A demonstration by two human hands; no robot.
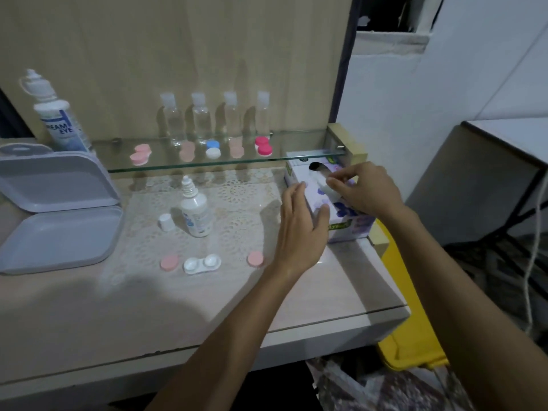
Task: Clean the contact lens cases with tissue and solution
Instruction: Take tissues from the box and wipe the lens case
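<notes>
An open white lens case (202, 263) lies on the lace mat, with one pink cap (169, 262) to its left and another pink cap (255, 258) to its right. Behind it stands a small solution bottle (195, 211), uncapped, its white cap (165, 222) beside it. At the right sits a purple flowered tissue box (345, 225). My right hand (363, 189) pinches a white tissue (324, 185) at the box's slot. My left hand (299, 226) rests open against the box's left side.
A glass shelf (296, 158) carries several closed lens cases in pink, blue-white and red, with several clear bottles behind. A large solution bottle (57, 114) stands far left above an open grey plastic box (56, 209). A yellow bin (412, 333) sits below the table's right edge.
</notes>
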